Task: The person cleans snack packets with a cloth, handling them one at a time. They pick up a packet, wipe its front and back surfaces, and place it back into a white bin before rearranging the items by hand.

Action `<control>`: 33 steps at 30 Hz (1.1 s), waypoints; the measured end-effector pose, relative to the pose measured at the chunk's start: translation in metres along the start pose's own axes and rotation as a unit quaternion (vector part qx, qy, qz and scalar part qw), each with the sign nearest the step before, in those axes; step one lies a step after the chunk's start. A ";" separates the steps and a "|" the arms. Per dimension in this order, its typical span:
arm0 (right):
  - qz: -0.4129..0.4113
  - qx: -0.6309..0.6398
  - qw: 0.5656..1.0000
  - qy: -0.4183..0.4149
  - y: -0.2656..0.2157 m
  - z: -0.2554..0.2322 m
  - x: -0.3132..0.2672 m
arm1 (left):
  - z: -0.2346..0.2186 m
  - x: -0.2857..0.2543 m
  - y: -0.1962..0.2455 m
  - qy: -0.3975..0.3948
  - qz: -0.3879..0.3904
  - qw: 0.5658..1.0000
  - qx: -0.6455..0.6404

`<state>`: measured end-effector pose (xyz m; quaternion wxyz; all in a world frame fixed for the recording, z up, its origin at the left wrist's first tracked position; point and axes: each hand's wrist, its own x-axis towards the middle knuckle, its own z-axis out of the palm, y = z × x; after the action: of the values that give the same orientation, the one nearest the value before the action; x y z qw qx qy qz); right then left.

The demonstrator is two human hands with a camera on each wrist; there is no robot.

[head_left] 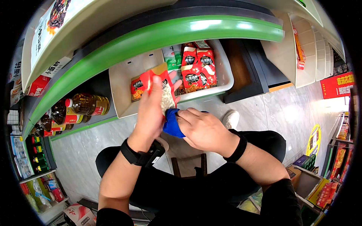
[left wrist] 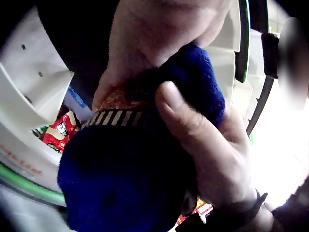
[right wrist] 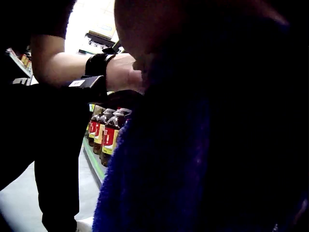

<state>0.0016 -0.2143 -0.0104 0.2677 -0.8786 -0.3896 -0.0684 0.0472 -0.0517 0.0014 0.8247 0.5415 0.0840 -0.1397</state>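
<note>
My left hand (head_left: 150, 113) holds a red food packet (head_left: 167, 94) upright, its thumb along the near face and its fingertips showing past the far edge. The packet's printed front has a pale window-like patch. My right hand (head_left: 205, 128) grips a bunched blue cloth (head_left: 173, 123) against the packet's lower end. In the left wrist view, the blue cloth (left wrist: 120, 179) covers most of the packet, leaving a striped edge (left wrist: 116, 117) in sight. Dark blue cloth (right wrist: 154, 169) fills much of the right wrist view and hides the packet there.
A white bin (head_left: 124, 107) below the green-edged shelf (head_left: 162, 32) holds several red packets (head_left: 198, 67) and a green-and-white packet (head_left: 172, 56). Oil bottles (head_left: 90, 104) stand left of it. A dark open compartment (head_left: 245, 71) lies to the right, and stocked shelves (head_left: 335, 162) flank the aisle.
</note>
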 end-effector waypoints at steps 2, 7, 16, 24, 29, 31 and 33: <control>-0.019 0.033 0.999 0.007 0.003 -0.002 0.000 | -0.014 0.011 0.002 0.016 -0.019 0.998 -0.053; 0.090 0.054 0.993 0.062 0.020 -0.018 0.001 | -0.026 0.018 0.009 -0.028 -0.080 0.982 -0.168; 0.090 -0.066 0.993 0.049 -0.010 0.007 0.003 | -0.006 0.006 -0.004 -0.116 -0.175 0.959 -0.188; -0.056 -0.082 0.993 0.067 -0.020 0.011 0.000 | -0.018 0.013 0.011 -0.052 -0.123 0.947 -0.293; -0.016 -0.033 0.997 0.060 0.005 -0.004 -0.002 | -0.026 0.018 0.017 -0.046 -0.091 0.968 -0.229; 0.087 0.005 0.994 0.065 0.018 -0.017 -0.004 | -0.021 0.015 0.021 -0.031 -0.091 0.977 -0.190; 0.224 0.119 0.956 0.149 0.021 -0.024 0.001 | -0.018 0.013 0.020 -0.034 -0.101 0.980 -0.166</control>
<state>0.0196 -0.2380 0.0009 0.4337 -0.8850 -0.1435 -0.0901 0.0657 -0.0293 0.0080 0.8870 0.3808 0.1328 -0.2249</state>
